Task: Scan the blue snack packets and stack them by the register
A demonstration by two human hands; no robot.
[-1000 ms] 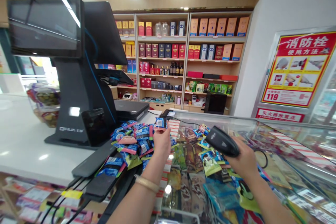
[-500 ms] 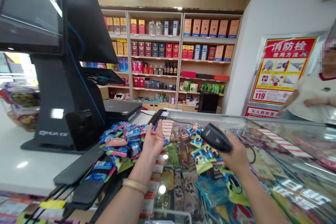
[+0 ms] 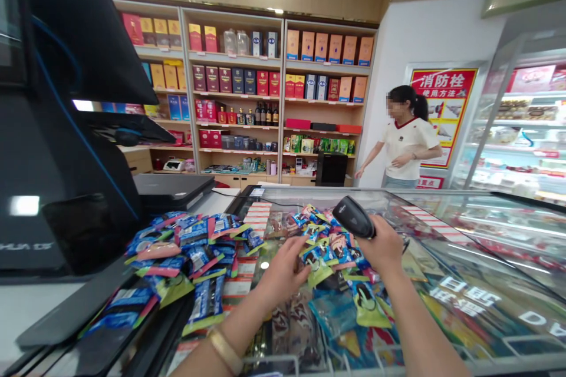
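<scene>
Snack packets (image 3: 317,262) heaped on glass counter (image 3: 486,247), right hand (image 3: 384,245) clamped on barcode scanner (image 3: 354,218), left hand (image 3: 283,274) open, fingers spread just beside the packets.

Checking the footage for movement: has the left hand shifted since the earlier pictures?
Yes: the left hand has dropped toward the camera, farther from the back edge of the glass counter, and now sits over the packets.

Checkout terminal (image 3: 66,159) at the left of the frame on the bench (image 3: 26,312); snack packets (image 3: 190,241) beside it and on the glass display freezer (image 3: 469,253) at lower right; shelves of boxed liquor (image 3: 282,100) behind.
</scene>
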